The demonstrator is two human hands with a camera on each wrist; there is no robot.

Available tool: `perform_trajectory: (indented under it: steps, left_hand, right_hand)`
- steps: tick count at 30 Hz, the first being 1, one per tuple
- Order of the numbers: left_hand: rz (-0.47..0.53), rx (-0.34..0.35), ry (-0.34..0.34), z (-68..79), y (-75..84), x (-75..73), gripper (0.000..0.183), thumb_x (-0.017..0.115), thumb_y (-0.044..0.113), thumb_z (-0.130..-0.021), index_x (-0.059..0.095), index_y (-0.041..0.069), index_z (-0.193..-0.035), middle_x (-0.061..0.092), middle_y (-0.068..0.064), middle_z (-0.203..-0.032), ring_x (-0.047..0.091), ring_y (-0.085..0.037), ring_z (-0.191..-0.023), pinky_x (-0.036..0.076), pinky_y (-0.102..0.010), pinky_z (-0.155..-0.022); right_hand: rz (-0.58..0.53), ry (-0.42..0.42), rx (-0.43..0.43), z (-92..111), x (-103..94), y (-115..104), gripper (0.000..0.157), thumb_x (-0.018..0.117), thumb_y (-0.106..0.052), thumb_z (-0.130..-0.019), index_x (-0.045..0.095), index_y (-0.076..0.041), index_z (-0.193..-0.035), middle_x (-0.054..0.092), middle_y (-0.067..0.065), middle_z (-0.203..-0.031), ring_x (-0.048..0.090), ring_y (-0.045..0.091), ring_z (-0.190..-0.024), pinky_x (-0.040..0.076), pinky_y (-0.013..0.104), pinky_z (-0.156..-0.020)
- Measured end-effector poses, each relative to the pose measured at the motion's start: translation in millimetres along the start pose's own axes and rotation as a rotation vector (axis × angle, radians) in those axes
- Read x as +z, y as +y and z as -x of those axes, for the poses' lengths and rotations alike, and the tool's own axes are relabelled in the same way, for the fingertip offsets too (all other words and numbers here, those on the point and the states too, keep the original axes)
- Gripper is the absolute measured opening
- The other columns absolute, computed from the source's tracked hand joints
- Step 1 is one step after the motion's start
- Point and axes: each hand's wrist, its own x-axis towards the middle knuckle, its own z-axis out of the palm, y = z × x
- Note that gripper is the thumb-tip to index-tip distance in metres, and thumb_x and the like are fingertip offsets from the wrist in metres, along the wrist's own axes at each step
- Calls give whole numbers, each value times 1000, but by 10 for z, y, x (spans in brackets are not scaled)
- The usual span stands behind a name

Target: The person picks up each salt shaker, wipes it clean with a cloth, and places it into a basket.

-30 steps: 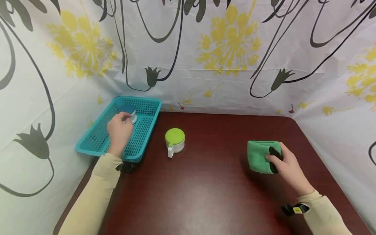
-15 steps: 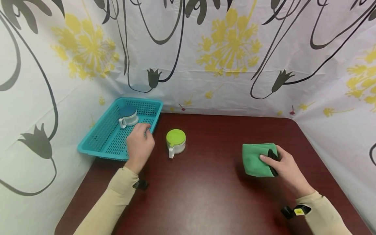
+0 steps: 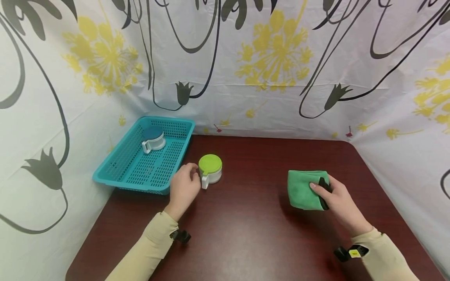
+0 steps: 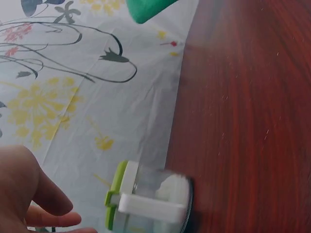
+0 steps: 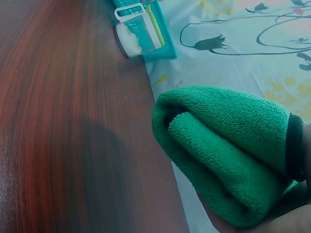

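My left hand (image 3: 183, 192) is beside a small clear jar (image 3: 210, 166) with a lime-green lid and a white handle. In the left wrist view, the thumb and fingers (image 4: 51, 196) are loosely bent, with a gap between them and the jar (image 4: 150, 201). Something white lies inside the jar. On the right, my right hand (image 3: 346, 205) grips a folded green cloth (image 3: 305, 190) with a black edge, thumb on top, held above the table. The right wrist view shows the cloth's thick folds (image 5: 218, 145) up close.
A turquoise perforated basket (image 3: 121, 175) stands at the table's back left. Inside it sits a similar jar with a blue lid (image 3: 153, 132). The dark red wooden table (image 3: 246, 234) meets a patterned white curtain (image 3: 228, 105) behind and at both sides.
My left hand has come out of the basket, leaving the blue-lidded jar there, and has moved right to the green-lidded jar. The right hand has shifted slightly left with the cloth.
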Motion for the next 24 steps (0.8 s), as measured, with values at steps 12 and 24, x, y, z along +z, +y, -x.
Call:
perform_trajectory:
  steps: [12, 24]
  left_hand:
    - [187, -304, -163, 0, -89, 202, 28, 65, 13, -91, 66, 5, -117, 70, -9, -97, 63, -26, -87, 50, -42, -76]
    - [454, -469, -184, 28, -123, 283, 17, 71, 17, -92, 70, 3, -102, 66, -11, -90, 61, -25, -81, 49, -32, -68]
  right_hand:
    - [-8, 46, 28, -19, 57, 2, 38, 59, -37, -102, 53, -14, -131, 69, 14, -111, 72, 25, -92, 59, 37, -74]
    - [8, 19, 7, -44, 140, 23, 43, 59, -33, -102, 49, -10, -136, 68, 13, -112, 72, 23, -92, 59, 36, -73]
